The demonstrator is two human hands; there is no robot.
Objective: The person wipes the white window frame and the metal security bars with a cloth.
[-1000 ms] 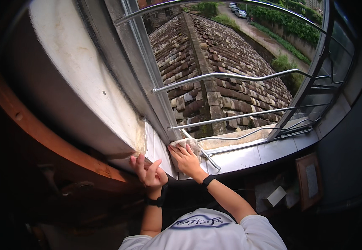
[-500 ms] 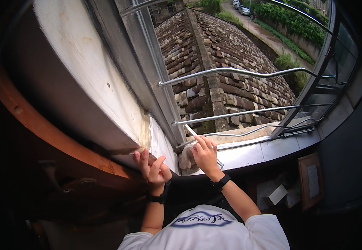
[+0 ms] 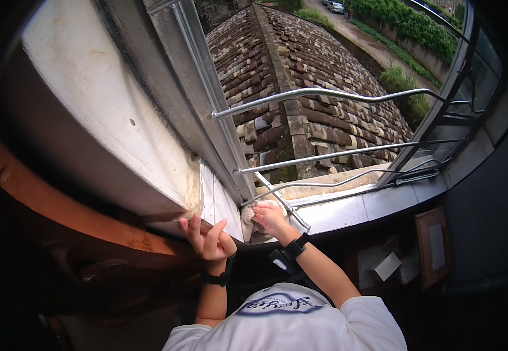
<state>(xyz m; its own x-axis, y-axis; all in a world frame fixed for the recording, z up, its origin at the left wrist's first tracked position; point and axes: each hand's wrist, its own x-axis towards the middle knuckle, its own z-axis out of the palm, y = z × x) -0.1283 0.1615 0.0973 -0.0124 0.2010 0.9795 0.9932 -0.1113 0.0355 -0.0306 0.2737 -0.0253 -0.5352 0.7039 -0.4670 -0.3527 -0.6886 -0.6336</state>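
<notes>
A greyish-white cloth (image 3: 248,223) lies bunched in the left corner of the tiled window sill (image 3: 342,213). My right hand (image 3: 271,220) grips the cloth, its fingertips partly sunk in the folds. Just right of that hand, a thin metal bar (image 3: 278,196) slants from the window opening down over the sill. My left hand (image 3: 210,238) holds nothing; its fingers are curved and apart, beside the lower corner of the white wall (image 3: 125,126). Each wrist has a black band.
Bent metal rails (image 3: 324,92) cross the open window, with a tiled roof (image 3: 324,128) outside. An orange-brown wooden edge (image 3: 90,216) curves along the left. Below the sill at right are a framed wooden piece (image 3: 433,248) and a small white box (image 3: 387,267).
My right hand has moved down and left from the slanting bar onto the cloth, leaving more of the bar visible. My left hand stays by the wall corner. The view has shifted slightly.
</notes>
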